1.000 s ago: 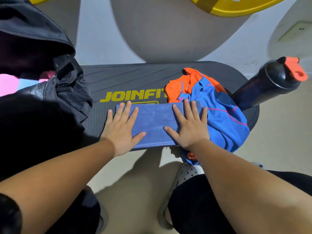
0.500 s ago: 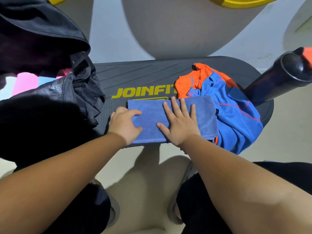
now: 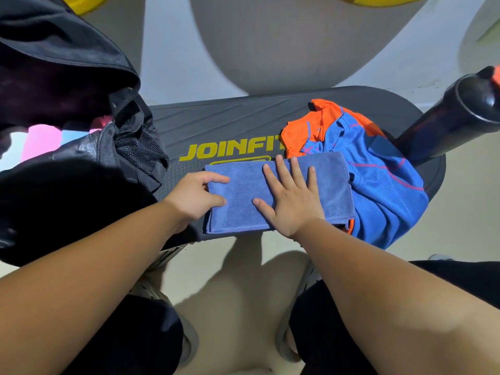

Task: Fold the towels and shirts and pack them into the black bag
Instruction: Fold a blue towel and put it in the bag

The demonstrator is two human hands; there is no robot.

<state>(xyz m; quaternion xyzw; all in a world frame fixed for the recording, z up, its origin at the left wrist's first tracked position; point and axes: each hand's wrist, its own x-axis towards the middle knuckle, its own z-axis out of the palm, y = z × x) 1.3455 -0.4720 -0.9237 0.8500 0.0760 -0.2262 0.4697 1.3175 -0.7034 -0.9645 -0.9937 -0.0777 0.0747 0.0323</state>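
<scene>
1. Floor (image 3: 238,280), 6 o'clock: pale; the person's dark-clad legs on either side, forearms reaching up over them.
2. Left hand (image 3: 196,197), just left of centre: curled on the left edge of the blue towel (image 3: 332,185), thumb and index finger on top. Whether the edge is pinched, cannot tell.
3. Right hand (image 3: 290,197), centre: flat, fingers spread, palm pressing the towel.
4. Towel folded to a rectangle on the near edge of the dark worktop (image 3: 243,123), marked JOINFIT.
5. Blue and orange shirt (image 3: 378,180), 3 o'clock: crumpled, touching the towel's right edge, partly beneath it.
6. Black bag (image 3: 67,185), 9 o'clock: open, pink and pale blue items (image 3: 40,140) inside.
7. Black bottle (image 3: 454,115), 2 o'clock: tilted, orange cap.
</scene>
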